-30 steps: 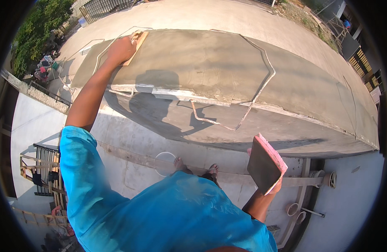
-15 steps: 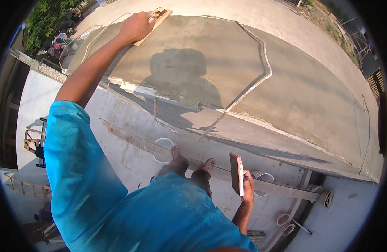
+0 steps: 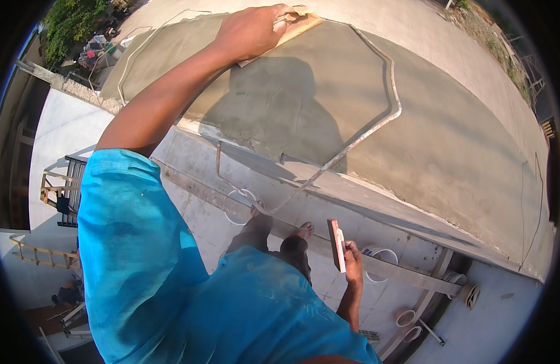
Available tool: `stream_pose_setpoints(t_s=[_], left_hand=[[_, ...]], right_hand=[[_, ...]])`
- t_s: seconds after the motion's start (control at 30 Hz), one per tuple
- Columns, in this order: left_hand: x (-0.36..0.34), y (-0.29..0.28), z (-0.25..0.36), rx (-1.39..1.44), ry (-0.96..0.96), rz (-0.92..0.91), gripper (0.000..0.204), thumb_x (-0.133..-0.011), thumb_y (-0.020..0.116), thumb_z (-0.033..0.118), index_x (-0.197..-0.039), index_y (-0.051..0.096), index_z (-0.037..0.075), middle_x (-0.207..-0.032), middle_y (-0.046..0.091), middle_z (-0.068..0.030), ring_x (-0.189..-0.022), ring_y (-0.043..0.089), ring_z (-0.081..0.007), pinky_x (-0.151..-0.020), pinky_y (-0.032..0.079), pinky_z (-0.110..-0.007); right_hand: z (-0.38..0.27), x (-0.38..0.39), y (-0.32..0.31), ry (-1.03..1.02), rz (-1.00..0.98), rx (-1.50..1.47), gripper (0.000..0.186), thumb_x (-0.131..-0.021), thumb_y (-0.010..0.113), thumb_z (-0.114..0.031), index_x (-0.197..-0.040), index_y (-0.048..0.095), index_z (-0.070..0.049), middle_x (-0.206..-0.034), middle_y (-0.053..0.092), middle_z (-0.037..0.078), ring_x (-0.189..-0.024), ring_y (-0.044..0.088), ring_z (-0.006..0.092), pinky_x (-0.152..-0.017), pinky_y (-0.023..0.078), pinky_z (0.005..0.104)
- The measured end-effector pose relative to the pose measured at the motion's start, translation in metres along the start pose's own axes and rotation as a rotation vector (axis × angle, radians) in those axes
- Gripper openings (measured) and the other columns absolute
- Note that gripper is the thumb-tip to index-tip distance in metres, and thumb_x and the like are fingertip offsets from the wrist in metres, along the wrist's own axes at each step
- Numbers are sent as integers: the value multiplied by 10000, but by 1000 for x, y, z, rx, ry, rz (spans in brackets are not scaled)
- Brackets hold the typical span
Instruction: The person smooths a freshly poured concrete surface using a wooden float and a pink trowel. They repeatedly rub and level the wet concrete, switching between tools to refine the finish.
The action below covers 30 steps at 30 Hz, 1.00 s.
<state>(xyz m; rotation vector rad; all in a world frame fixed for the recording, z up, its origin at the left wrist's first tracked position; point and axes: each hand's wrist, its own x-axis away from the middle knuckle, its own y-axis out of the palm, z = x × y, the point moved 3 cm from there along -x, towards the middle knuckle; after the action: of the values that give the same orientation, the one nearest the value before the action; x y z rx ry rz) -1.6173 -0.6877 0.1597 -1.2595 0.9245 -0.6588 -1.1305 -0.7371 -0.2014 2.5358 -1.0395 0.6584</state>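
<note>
My left hand point(image 3: 251, 31) is closed round the handle of a wooden float point(image 3: 299, 29) at the far edge of a grey plastered slab point(image 3: 450, 151). The float lies against the wet-looking plaster, its near end partly hidden by my hand and wrist. Low on the right, my right hand point(image 3: 354, 261) grips a second hand float point(image 3: 336, 244), a narrow board with a dark face and reddish edge. That one is held upright in the air, away from the slab. A thin bent rod point(image 3: 396, 91) crosses the plaster and hangs down past its near edge.
My feet point(image 3: 305, 230) stand on a narrow plank point(image 3: 407, 276) above a pale tiled floor. White buckets point(image 3: 382, 255) sit below it. Wooden ladder-like frames point(image 3: 46, 253) are at the left, and a paved yard point(image 3: 413, 30) lies beyond the slab.
My left hand has slid the wooden float to the right along the slab's far edge. My right hand and its float have shifted only slightly.
</note>
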Motion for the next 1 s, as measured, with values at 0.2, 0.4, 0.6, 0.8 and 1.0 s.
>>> stream_pose_setpoints(t_s=[0.2, 0.4, 0.6, 0.8, 1.0], left_hand=[[49, -11, -81, -111, -167, 91, 346, -970, 509, 308, -1203, 588, 64, -947, 687, -207, -912, 651, -395, -805, 501, -480], [11, 0, 12, -75, -62, 5, 308, -954, 502, 244, -1040, 630, -22, -917, 681, -263, -835, 663, -438, -745, 519, -509], [77, -15, -6, -137, -108, 26, 324, -974, 479, 258, -1135, 592, 2, -937, 692, -218, -852, 659, -420, -749, 503, -522], [31, -5, 7, -116, -46, 5, 321, -986, 476, 257, -1137, 580, -6, -952, 683, -233, -883, 653, -421, -772, 500, -518], [101, -17, -9, -135, 26, 72, 341, -992, 468, 258, -1254, 567, 64, -1023, 694, -229, -878, 670, -420, -788, 516, -512]], right_hand=[[22, -4, -14, 19, 23, 82, 172, -900, 468, -147, -967, 595, -53, -774, 545, -29, -648, 464, 59, -568, 379, 228], [8, -20, -15, 17, 17, 299, 158, -906, 505, -157, -944, 609, -43, -777, 567, -14, -678, 485, 65, -600, 401, 239], [8, -32, -8, -53, -28, 373, 166, -895, 541, -148, -961, 612, -14, -848, 617, 45, -755, 556, 139, -686, 463, 302], [11, -42, -7, -49, -25, 525, 210, -884, 598, -183, -994, 625, -5, -886, 691, 140, -855, 671, 236, -777, 518, 367], [29, -42, -16, -149, -12, 544, 218, -897, 557, -191, -979, 625, -1, -799, 639, 83, -746, 587, 156, -706, 487, 317]])
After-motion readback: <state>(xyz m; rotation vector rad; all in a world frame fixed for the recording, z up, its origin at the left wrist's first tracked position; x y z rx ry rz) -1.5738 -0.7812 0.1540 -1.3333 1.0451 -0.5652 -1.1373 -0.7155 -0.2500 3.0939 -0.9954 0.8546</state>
